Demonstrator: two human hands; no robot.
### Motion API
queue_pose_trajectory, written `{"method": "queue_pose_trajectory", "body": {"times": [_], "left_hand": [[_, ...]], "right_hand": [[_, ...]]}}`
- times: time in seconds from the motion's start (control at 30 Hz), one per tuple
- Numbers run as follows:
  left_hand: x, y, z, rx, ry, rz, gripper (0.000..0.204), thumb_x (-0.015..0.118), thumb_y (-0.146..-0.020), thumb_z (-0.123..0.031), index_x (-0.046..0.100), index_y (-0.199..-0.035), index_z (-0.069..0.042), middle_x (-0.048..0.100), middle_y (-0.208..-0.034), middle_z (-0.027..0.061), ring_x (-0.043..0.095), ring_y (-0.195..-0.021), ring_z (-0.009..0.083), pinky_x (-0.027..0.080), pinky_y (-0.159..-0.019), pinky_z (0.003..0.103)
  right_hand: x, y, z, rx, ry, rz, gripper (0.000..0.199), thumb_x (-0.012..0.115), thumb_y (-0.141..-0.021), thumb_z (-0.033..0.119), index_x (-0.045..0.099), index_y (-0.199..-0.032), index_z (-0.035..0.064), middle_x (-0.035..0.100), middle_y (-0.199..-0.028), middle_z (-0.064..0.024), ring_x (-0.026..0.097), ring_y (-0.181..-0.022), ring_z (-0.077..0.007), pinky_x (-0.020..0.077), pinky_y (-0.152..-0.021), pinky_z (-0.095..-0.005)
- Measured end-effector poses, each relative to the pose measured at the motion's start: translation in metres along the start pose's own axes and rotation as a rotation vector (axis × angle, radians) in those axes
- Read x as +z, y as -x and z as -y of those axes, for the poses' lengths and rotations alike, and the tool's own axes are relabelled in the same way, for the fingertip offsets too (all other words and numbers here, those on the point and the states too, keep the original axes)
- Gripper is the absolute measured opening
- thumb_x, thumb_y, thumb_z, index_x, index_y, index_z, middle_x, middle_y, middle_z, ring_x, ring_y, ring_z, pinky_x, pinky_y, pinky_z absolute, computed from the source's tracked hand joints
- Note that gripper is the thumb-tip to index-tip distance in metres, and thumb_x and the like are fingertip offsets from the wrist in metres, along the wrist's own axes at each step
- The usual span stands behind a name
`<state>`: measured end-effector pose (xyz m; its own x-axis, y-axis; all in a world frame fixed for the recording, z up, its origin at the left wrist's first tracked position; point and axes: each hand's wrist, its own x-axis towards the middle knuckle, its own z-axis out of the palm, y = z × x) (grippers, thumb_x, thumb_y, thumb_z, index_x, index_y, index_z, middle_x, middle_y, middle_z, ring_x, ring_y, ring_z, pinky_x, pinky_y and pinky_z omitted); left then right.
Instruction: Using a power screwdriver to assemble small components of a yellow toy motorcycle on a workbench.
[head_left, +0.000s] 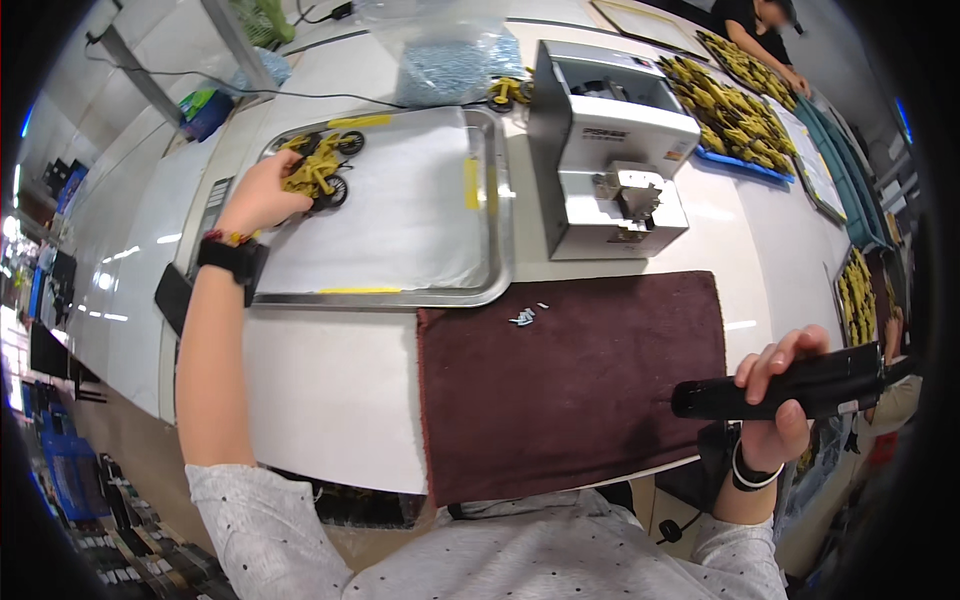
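Brown cloth [570, 400] lies on the white surface [330, 400], its soft pile probably meant to stop the loose little pieces [522, 317] near its far edge from rolling. Beyond the cloth's far left corner, on the paper-lined metal tray [400, 299], the left hand [262, 195] pinches a yellow toy bike [318, 178], likely to steady it. At the cloth's right edge, the right hand [765, 440] curls around a black handheld tool [828, 388], tip pointing over the cloth.

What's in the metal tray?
White sheet, yellow tape strips, at least one yellow-and-black toy bike, partly covered by the left hand. The sheet hides most of the tray underneath.
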<state>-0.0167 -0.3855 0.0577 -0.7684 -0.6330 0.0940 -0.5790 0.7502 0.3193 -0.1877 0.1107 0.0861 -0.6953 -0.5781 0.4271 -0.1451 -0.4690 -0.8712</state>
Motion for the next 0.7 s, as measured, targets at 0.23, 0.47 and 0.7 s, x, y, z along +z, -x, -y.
{"method": "queue_pose_trajectory", "body": {"times": [0.23,0.47,0.7], "left_hand": [[-0.026,0.03,-0.014,0.118,0.11,-0.367,0.044,0.059,-0.079,-0.01,0.048,-0.12,0.001,0.062,-0.099,0.0132,0.059,-0.09,0.0196,0.046,-0.08,0.028],[-0.008,0.106,-0.207,0.302,0.748,0.617,0.037,0.055,-0.083,-0.009,0.042,-0.117,-0.003,0.06,-0.088,0.0078,0.058,-0.069,0.0133,0.046,-0.062,0.028],[0.069,0.158,-0.244,0.512,0.58,0.582,0.037,0.058,-0.084,-0.015,0.044,-0.115,0.0,0.053,-0.107,0.0207,0.057,-0.089,0.0323,0.046,-0.074,0.037]], "right_hand": [[0.014,-0.021,-0.019,0.161,-0.155,0.166,0.051,0.08,-0.066,0.014,0.049,-0.104,0.0005,0.06,-0.072,-0.0108,0.063,-0.074,-0.0255,0.0516,-0.08,-0.0435],[-0.01,-0.026,0.001,0.004,-0.194,0.138,0.031,0.071,-0.076,0.013,0.047,-0.095,0.0076,0.053,-0.067,-0.0017,0.053,-0.054,-0.0151,0.0429,-0.057,-0.0287],[-0.007,-0.053,0.026,-0.208,-0.152,0.262,0.038,0.063,-0.085,0.02,0.043,-0.115,0.0094,0.051,-0.09,-0.0024,0.052,-0.071,-0.0153,0.04,-0.076,-0.0362]]}}
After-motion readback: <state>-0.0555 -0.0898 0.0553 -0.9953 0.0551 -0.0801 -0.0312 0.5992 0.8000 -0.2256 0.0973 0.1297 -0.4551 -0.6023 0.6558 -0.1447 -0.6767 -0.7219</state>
